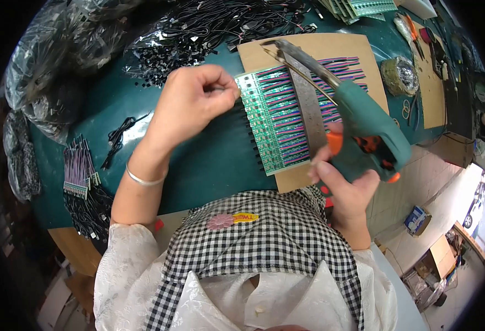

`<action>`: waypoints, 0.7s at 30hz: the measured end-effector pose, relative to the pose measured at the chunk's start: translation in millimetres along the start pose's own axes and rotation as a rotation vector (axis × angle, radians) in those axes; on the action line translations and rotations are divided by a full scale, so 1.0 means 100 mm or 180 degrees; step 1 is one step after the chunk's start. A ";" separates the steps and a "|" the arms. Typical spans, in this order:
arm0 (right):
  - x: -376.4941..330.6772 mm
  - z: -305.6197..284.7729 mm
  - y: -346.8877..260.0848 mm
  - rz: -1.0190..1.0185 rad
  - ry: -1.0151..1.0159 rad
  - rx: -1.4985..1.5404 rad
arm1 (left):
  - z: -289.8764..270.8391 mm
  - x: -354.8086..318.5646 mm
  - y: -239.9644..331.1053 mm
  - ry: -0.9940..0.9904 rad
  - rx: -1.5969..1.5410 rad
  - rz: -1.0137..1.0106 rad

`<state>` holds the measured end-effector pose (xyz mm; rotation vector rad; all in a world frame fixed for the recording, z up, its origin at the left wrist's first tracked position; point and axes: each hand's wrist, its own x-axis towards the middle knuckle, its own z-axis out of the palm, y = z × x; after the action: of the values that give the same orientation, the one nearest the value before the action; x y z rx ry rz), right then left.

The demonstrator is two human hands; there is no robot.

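My right hand (348,190) is wrapped round the handle of a green soldering gun (372,118) with orange parts. Its metal tip and a thin brass tube point up and left, above a flat metal bar (304,105). That bar lies across rows of coloured wires (289,132) joined to a green circuit board panel (264,124). Small black pieces stick out along the panel's left edge. At the panel's upper left corner, my left hand (201,99) is closed in a pinch; whatever sits between its fingertips is too small to make out.
Brown cardboard (372,55) lies under the panel on the green table mat (198,165). Behind are heaped black cables (215,25); plastic-bagged bundles (49,66) line the left. A coiled black cable (120,135) and a wired board strip (77,187) lie left. A wrapped roll (399,76) stands right.
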<state>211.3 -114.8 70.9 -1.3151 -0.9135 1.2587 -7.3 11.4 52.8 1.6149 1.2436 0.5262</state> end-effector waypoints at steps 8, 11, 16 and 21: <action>-0.12 -0.20 -0.04 -0.0237 0.0349 0.0155 | -0.10 0.37 -0.11 -0.0486 0.0614 0.0241; -0.19 -0.26 -0.02 -0.0282 0.0298 -0.0060 | -0.10 0.39 -0.11 -0.0573 0.0700 0.0409; -0.15 -0.30 0.01 -0.0151 -0.0022 -0.0350 | -0.12 0.46 -0.13 -0.0709 0.0697 0.0540; -0.07 -0.22 0.01 0.0060 -0.0193 -0.0254 | -0.12 0.49 -0.11 -0.0776 0.0733 0.0586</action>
<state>232.0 -125.3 68.4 -1.3569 -1.0049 1.2942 -3.5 60.2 36.9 1.9370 1.0069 0.2939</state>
